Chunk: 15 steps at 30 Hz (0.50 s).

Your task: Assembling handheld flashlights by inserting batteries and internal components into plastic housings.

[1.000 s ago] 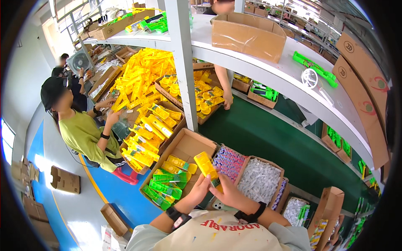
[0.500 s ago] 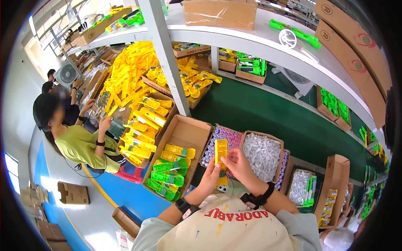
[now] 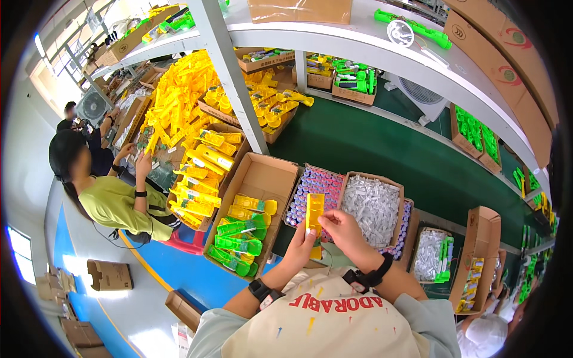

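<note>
In front of my chest, my left hand point(image 3: 300, 247) is closed round the lower part of a long yellow plastic casing point(image 3: 314, 209), which stands nearly upright. My right hand point(image 3: 346, 232) has its thumb and forefinger pinched together against the casing's right edge; whatever lies between those fingertips is too small to make out. A thin dark wire shows below the hands. Behind the casing is a box of batteries with pink and purple ends point(image 3: 311, 186). Right of it, a carton of small clear plastic parts point(image 3: 371, 209) lies just beyond my right hand.
Left of my hands is a carton point(image 3: 267, 170) with yellow and green casings. A co-worker in a green shirt point(image 3: 122, 203) sits beside a large yellow heap point(image 3: 185, 89). A white shelf post point(image 3: 230, 77) rises ahead. More clear parts point(image 3: 431, 253) and a tall carton point(image 3: 477, 238) stand right.
Both hands stay at the casing, my right fingertips shifting slightly along its right edge. The whole view has tilted a little. The co-worker's hands have moved slightly.
</note>
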Available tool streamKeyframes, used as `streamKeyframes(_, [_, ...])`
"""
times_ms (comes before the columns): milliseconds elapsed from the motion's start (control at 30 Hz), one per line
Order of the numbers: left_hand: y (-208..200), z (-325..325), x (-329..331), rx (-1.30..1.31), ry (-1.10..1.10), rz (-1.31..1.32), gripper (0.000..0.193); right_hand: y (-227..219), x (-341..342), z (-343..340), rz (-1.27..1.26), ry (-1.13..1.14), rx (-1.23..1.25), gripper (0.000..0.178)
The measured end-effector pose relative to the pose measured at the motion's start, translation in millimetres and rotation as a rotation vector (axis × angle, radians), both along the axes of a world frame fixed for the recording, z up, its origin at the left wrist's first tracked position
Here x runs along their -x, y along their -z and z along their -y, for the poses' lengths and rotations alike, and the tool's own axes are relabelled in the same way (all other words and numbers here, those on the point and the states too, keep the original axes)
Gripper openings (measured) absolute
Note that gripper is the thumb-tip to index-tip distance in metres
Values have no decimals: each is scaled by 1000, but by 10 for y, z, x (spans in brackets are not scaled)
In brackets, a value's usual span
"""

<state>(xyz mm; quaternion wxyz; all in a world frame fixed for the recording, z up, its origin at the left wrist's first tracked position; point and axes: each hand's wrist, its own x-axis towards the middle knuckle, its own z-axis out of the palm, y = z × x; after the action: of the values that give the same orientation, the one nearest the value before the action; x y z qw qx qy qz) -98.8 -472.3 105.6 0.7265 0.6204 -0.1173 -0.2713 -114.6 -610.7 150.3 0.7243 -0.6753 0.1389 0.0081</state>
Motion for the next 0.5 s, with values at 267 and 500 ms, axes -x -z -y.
streamKeyframes(267, [-33, 112, 33, 133, -226, -150, 29, 177, 261, -137, 262, -47, 564, 12])
streamKeyframes(500, [-98, 156, 261, 236, -321, -371, 24, 304, 418, -139, 577, -142, 959, 14])
